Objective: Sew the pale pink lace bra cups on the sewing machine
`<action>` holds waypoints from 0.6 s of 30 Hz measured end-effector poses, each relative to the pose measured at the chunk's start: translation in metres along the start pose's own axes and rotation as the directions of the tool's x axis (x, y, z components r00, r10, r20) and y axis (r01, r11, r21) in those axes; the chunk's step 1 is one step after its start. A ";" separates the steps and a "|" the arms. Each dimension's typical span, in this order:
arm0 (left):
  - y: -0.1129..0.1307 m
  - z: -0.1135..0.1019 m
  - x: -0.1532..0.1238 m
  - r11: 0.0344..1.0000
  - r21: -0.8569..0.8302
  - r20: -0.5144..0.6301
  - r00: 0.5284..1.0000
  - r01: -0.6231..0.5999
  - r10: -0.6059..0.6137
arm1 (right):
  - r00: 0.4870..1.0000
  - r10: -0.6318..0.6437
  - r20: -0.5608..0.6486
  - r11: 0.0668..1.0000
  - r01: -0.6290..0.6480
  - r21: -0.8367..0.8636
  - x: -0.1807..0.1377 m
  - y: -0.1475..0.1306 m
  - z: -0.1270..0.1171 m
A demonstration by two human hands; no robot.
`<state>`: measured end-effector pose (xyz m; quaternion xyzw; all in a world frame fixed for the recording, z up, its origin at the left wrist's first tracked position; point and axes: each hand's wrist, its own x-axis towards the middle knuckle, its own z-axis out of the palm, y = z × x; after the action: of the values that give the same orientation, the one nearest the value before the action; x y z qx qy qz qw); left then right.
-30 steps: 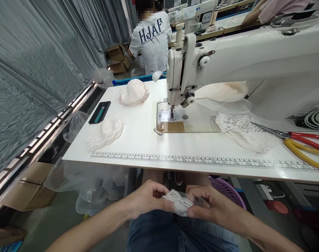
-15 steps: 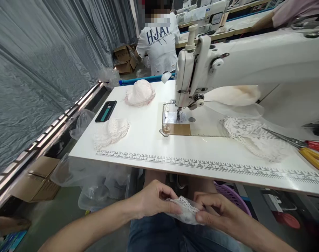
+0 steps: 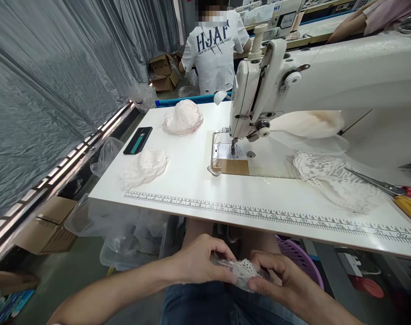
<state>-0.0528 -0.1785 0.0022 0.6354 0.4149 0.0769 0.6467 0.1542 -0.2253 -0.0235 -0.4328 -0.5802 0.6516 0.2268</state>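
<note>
Over my lap, below the table's front edge, both hands grip a small piece of white lace fabric (image 3: 245,271). My left hand (image 3: 208,262) pinches its left end between thumb and fingers. At the right end, my right hand (image 3: 275,273) holds it with the thumb on top. The lace is bunched up, and its scalloped, holed edge faces upward between the hands. On the table above stands a white sewing machine (image 3: 256,95), its presser foot (image 3: 233,146) over the metal needle plate. No fabric lies under the foot.
On the white table (image 3: 178,180) lie a pinkish fabric cup (image 3: 184,118), a white lace piece (image 3: 146,168), a phone (image 3: 138,141), more lace (image 3: 330,178) and scissors (image 3: 385,186). A purple basket (image 3: 300,257) sits below. A person in a white shirt (image 3: 214,54) works ahead.
Both hands have bunched the lace tighter, and it now looks more crumpled and turned between my fingers. The view has shifted slightly; things on the table stay put.
</note>
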 end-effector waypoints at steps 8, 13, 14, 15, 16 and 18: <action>-0.002 0.011 0.002 0.991 -0.137 -0.115 0.993 0.009 -0.025 | 0.997 -0.043 -0.058 0.999 0.041 -0.028 0.002 0.001 -0.003; 0.002 0.011 0.001 0.994 -0.104 -0.110 0.994 -0.020 0.009 | 1.000 -0.014 -0.012 0.998 0.015 0.060 -0.001 -0.004 -0.001; 0.002 0.011 0.000 0.996 -0.088 -0.108 0.994 -0.023 0.014 | 1.000 -0.020 0.003 0.997 0.019 0.071 -0.001 -0.005 -0.001; 0.003 0.010 0.000 0.997 -0.071 -0.107 0.994 -0.025 0.018 | 1.000 -0.025 0.013 0.997 0.024 0.077 -0.002 -0.006 -0.001; 0.004 0.009 0.000 0.998 -0.054 -0.108 0.994 -0.025 0.019 | 0.999 -0.026 0.019 0.996 0.025 0.080 -0.002 -0.006 0.000; 0.004 0.009 0.000 0.999 -0.034 -0.105 0.994 -0.027 0.024 | 1.000 -0.015 0.012 0.997 0.014 0.080 -0.002 -0.006 0.001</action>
<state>-0.0459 -0.1846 0.0047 0.6242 0.4387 0.1256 0.6342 0.1534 -0.2265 -0.0175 -0.4152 -0.5580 0.6754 0.2451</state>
